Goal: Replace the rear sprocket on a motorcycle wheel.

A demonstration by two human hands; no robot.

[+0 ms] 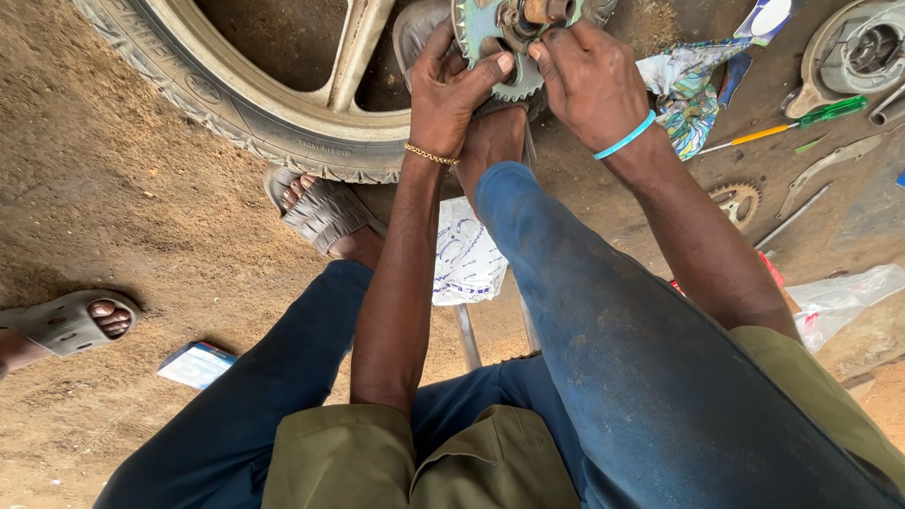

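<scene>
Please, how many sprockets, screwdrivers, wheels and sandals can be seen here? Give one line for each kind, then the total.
Sprockets: 2, one held by left hand and right hand, one on the ground
Screwdrivers: 1
Wheels: 1
Sandals: 2
Total: 6

Toothed metal sprocket point(498, 42) under my left hand point(452, 90) and right hand point(589, 75): dull grey steel, greenish film, matt, greasy-looking. Landmark from here on.

Left of sprocket, black rubber tyre point(236, 113): matt, ribbed tread, dusted with dirt; its pale metal rim point(283, 94) smooth, faint sheen.

Right of sprocket, patterned cloth rag point(688, 90): soft, crumpled, matt. Further right, screwdriver with glossy green plastic handle point(830, 111). Below that, small rusty metal cog point(735, 200), rough brown.

Below sprocket, my blue denim trousers point(603, 358): coarse weave, dusty smears. Brown earth floor point(113, 207): gritty, dry. Clear plastic bag point(839, 297), shiny, wrinkled.
</scene>
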